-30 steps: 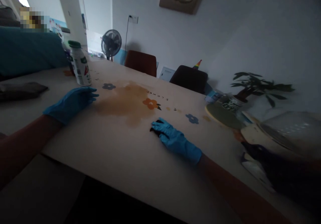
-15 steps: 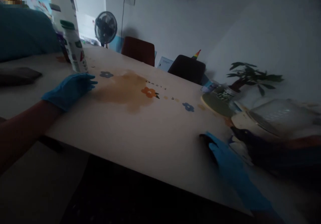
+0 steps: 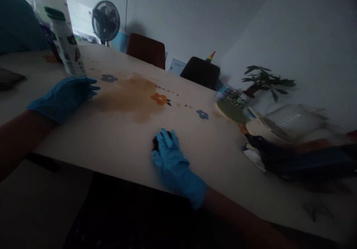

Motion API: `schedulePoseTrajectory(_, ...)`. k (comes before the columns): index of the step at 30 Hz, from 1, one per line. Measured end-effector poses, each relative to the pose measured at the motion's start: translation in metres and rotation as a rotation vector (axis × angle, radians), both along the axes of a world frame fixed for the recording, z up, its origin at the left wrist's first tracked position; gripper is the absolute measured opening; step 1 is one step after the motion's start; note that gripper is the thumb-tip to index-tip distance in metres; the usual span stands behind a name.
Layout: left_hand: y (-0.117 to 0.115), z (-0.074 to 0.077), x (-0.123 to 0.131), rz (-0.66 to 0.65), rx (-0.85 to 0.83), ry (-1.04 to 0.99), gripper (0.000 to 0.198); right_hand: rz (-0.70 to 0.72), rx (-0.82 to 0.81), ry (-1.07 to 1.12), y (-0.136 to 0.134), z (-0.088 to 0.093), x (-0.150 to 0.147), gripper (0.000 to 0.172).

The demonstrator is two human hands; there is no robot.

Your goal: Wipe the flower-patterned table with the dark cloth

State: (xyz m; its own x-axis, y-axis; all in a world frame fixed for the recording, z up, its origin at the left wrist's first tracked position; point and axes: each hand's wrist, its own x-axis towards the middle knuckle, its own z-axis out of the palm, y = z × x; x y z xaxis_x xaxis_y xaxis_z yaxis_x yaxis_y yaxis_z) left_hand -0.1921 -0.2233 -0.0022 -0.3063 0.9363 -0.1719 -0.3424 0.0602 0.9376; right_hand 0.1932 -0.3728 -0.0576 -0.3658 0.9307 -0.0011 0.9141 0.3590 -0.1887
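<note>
Both my hands wear blue gloves. My right hand (image 3: 171,159) lies on the table (image 3: 117,144) near its front edge, fingers pressed over a small dark thing (image 3: 155,141), perhaps a cloth or sponge, that peeks out beside them. My left hand (image 3: 63,96) rests flat on the tabletop, fingers stretched toward a white bottle with a green cap (image 3: 65,42). A wide brown spill (image 3: 129,96) spreads between the hands, over the flower-printed table cover.
At the right end stand a potted plant (image 3: 262,81), a round green plate (image 3: 230,111), a clear lid or bowl (image 3: 292,122) and dark clutter (image 3: 292,159). Two chairs (image 3: 145,50) and a fan (image 3: 106,18) stand beyond the far edge. A dark object (image 3: 9,79) lies far left.
My right hand swept with the dark thing from the middle out to the right, then back left to the front edge. The left hand stayed flat by the bottle.
</note>
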Motion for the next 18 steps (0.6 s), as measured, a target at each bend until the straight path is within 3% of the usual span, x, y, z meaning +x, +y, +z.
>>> schedulePoseTrajectory(4, -0.004, 0.008, 0.005, 0.035, -0.026, -0.029, 0.025, 0.164, -0.019, -0.085, 0.023, 0.028, -0.082, 0.066)
schedulePoseTrajectory(6, -0.006, 0.013, 0.009, 0.036, -0.019, -0.04, 0.028, 0.233, -0.017, -0.039, 0.031, 0.033, -0.091, 0.064)
schedulePoseTrajectory(8, -0.007, 0.016, 0.011, 0.043, -0.049, -0.044, 0.029, 0.253, 0.0, 0.121, 0.04, 0.031, -0.076, 0.063)
schedulePoseTrajectory(11, -0.007, 0.019, 0.013, 0.055, -0.075, -0.038, 0.029, 0.131, 0.094, 0.467, 0.055, 0.019, -0.013, 0.065)
schedulePoseTrajectory(14, -0.005, 0.018, 0.014, 0.059, -0.052, -0.038, 0.029, -0.097, 0.209, 0.65, 0.065, 0.01, 0.084, 0.065)
schedulePoseTrajectory(18, -0.004, 0.012, 0.011, 0.045, -0.015, -0.026, 0.019, -0.521, 0.411, 0.41, 0.058, 0.003, 0.215, 0.068)
